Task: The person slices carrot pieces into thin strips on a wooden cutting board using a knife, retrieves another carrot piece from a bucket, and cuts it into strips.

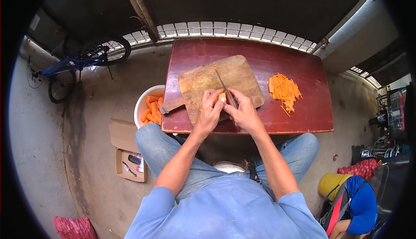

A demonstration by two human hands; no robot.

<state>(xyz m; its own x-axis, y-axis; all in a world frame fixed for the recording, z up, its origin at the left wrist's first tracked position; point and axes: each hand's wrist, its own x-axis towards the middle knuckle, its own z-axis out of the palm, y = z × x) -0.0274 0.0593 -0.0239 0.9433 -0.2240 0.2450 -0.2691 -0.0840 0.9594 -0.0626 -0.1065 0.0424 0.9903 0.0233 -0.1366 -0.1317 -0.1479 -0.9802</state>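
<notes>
My left hand [209,112] pinches a short orange carrot piece [222,96] above the near part of a wooden cutting board [200,83]. In my right hand [245,114] is a knife [221,81], its blade pointing away from me over the board. The right thumb comes close to the carrot piece; whether it touches is hard to tell. A few thin carrot shreds [216,66] lie near the board's far edge. To the right, on the red table [303,61], is a pile of carrot strips [284,91].
A white bucket [138,110] of peeled carrots [152,109] stands left of the table. An opened cardboard box [122,174] lies on the floor. Behind are a blue bicycle [65,65] and a metal gate. A person in blue [363,202] and a yellow bucket [330,185] are at right.
</notes>
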